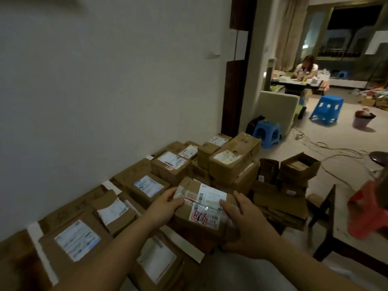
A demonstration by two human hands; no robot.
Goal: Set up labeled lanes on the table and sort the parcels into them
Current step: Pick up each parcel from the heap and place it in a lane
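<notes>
Parcel [201, 208] — one brown box, long axis left to right, labels up — is gripped at its ends by two hands (left hand [165, 203], right hand [247, 225]) over the bench [14, 265] crowded with other parcels [147, 185].

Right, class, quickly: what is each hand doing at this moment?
Left hand: grips the parcel at its left end.
Right hand: grips the same parcel's right side.

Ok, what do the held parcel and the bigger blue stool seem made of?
The brown box-shaped parcel: likely cardboard, matte, with glossy clear tape and white paper labels. The bigger blue square stool: probably moulded plastic, given its uniform colour.
</notes>
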